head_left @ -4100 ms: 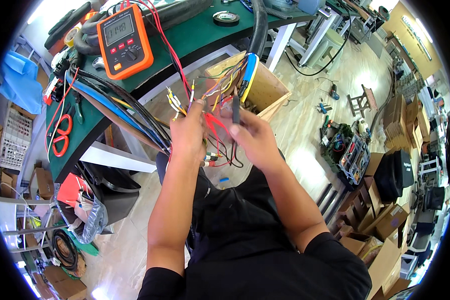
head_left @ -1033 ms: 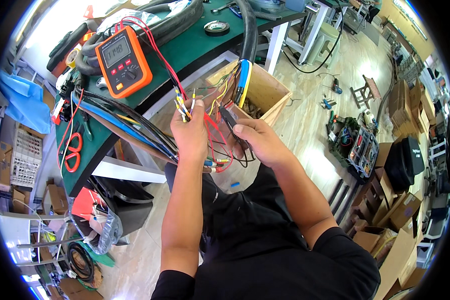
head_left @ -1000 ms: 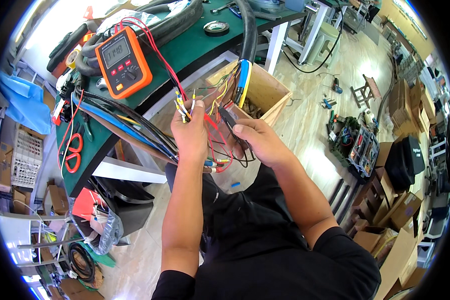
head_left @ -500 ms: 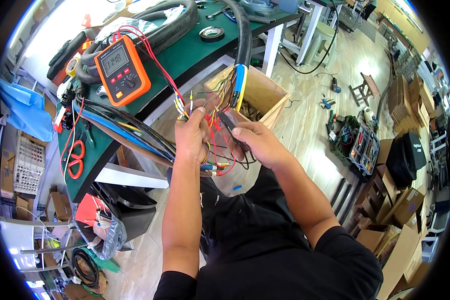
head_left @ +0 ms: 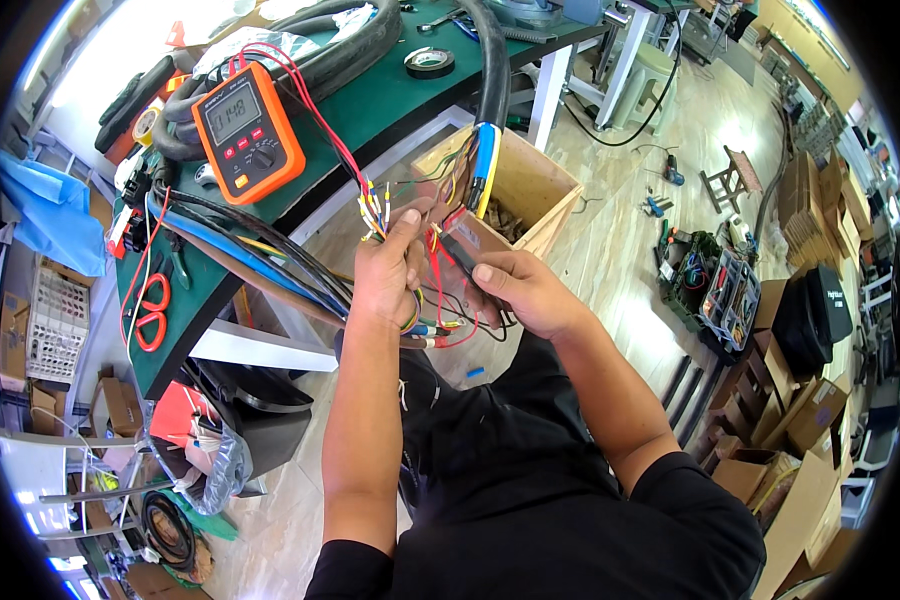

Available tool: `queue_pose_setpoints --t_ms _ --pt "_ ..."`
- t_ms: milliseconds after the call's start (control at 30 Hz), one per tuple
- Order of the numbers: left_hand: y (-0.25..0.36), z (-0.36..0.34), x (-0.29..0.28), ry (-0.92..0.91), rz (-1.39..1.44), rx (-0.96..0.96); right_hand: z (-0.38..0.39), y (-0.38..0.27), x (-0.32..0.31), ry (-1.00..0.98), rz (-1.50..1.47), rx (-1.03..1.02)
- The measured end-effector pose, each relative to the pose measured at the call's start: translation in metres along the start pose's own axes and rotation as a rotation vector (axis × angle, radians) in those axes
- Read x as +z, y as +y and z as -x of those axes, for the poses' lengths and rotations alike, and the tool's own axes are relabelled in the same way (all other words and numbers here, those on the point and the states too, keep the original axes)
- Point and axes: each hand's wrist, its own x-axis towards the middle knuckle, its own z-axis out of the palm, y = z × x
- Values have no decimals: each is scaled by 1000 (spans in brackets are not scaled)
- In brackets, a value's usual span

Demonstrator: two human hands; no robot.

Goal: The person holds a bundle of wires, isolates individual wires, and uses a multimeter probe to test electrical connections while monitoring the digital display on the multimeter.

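Observation:
My left hand [head_left: 388, 262] is closed on a bunch of thin wires [head_left: 375, 208] with pale and yellow sleeved ends, its thumb raised beside them. My right hand [head_left: 528, 295] grips a slim black tool [head_left: 458, 250], angled toward the wires just right of my left hand; its exact kind I cannot make out. Red and black leads run down from an orange meter [head_left: 248, 135] on the bench into this tangle. A thick black cable [head_left: 490, 85] with blue and yellow cores [head_left: 483, 160] hangs right of the wires, and more cables [head_left: 270, 260] run under my left hand.
A green bench [head_left: 357, 118] carries scissors [head_left: 152, 330], tape [head_left: 430, 62] and coiled hose. Below stands a wooden box [head_left: 545, 190]. At right on the floor are an open toolbox [head_left: 710, 300], a drill [head_left: 674, 172] and cardboard boxes [head_left: 815, 410]; at left, a lined bin [head_left: 210, 480].
My left hand has moved slightly down and right, its thumb now nearer the black tool. My right hand and the tool have shifted slightly down and right.

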Motion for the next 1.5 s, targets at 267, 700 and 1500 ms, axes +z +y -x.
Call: queue_pose_setpoints --t_ms 267,700,1500 --pt "0 1 0 9 -8 -14 -4 2 0 -15 -25 17" --pt "-2 -1 -2 -10 40 -9 -8 12 -2 -44 -85 -2" --pt "21 31 -8 328 -351 80 -4 13 5 62 -83 48"
